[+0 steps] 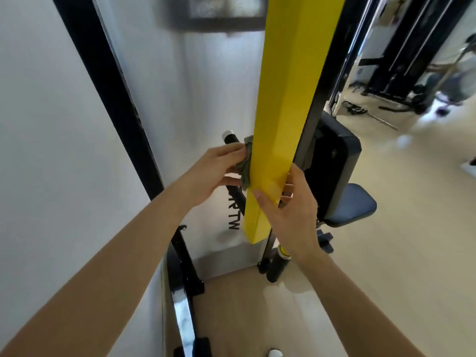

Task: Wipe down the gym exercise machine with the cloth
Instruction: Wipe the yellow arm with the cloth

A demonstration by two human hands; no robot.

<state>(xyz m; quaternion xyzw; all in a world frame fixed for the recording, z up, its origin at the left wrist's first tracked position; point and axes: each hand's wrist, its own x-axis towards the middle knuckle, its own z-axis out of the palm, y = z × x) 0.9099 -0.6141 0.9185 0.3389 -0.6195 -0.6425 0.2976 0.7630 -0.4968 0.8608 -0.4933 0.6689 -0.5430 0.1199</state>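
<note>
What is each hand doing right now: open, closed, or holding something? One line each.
Left hand: closed, gripping the cloth against the left side of the yellow beam.
Right hand: closed round the yellow beam, thumb on its front face.

1. The yellow beam (291, 99) leaves the top edge; its upper end is out of view.
2. The cloth (246, 166) shows only as a grey-green strip between the left hand (213, 173) and the beam.
3. Most fingers of the right hand (291, 210) are hidden behind the beam.
4. The panel lettering (234, 220) is partly covered; only "RTW" reads.
5. The far machines (412, 60) are blurred.
</note>
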